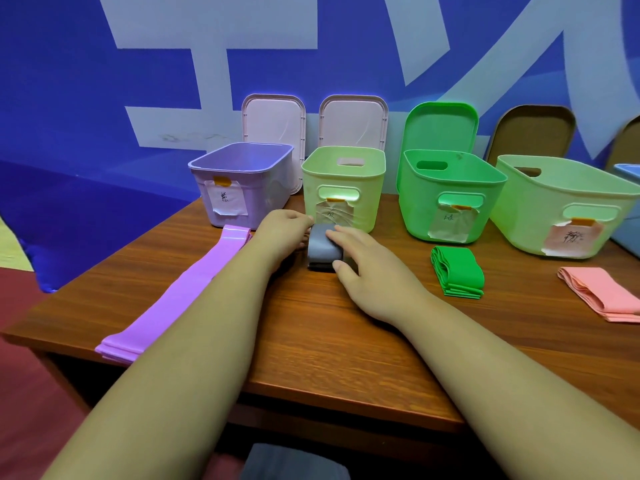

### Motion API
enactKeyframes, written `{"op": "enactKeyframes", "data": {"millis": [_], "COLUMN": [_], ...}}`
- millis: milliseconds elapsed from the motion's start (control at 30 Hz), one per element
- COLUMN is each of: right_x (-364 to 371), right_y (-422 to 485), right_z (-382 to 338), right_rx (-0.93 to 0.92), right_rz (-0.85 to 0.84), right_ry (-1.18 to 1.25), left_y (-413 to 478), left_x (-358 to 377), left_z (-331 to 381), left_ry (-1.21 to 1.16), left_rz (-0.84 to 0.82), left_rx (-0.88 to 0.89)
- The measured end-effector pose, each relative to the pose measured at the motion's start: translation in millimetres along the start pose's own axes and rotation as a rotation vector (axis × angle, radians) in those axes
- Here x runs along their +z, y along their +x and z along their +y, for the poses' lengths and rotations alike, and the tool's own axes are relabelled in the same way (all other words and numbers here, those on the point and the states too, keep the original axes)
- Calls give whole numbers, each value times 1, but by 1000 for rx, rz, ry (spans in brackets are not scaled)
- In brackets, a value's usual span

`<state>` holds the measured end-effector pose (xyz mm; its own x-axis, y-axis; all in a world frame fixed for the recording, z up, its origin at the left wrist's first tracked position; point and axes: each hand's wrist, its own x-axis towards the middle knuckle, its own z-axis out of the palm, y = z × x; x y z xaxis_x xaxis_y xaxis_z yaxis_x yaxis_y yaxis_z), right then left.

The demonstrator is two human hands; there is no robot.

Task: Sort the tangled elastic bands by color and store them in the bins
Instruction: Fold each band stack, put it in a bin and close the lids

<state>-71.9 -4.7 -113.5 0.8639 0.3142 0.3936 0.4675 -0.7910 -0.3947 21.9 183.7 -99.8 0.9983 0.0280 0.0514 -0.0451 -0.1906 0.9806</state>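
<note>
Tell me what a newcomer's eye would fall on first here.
The left hand and right hand meet on a folded grey band at the middle of the table. Behind them stands a row of open bins, the purple bin leftmost. A long purple band lies left; green bands and pink bands lie right.

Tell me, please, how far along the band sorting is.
Done: purple bands, green bands and pink bands lie sorted in piles before the bins. In hand: left hand and right hand handle the folded grey bands. Left: every pile lies on the table, not binned.
</note>
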Motion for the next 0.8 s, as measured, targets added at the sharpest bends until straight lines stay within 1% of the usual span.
{"op": "enactKeyframes", "data": {"millis": [167,267,400,500,567,633,700,800], "right_x": [-3,-6,-12,-19,-22,-20,-12,8], "right_y": [-4,-5,-7,-2,5,14,25,43], "right_z": [-4,-5,-10,-23,-37,-53,-71,-96], "right_rx": [18,29,29,-15,-53,-100,-126,-60], "right_rz": [-14,-8,22,82,112,136,129,44], "right_ry": [25,10,-74,-127,-154,-109,-8,112], "left_y": [-8,-18,-37,-45,-46,-47,-45,-40], "left_x": [-4,-6,-15,-28,-46,-74,-105,-145], "left_z": [1,5,14,23,30,37,38,26], "left_ry": [-22,24,102,126,200,334,434,554], "left_rz": [33,66,83,41,-3,-27,-22,-12], "left_rx": [-1,4,12,4,-19,-18,-13,-34]}}
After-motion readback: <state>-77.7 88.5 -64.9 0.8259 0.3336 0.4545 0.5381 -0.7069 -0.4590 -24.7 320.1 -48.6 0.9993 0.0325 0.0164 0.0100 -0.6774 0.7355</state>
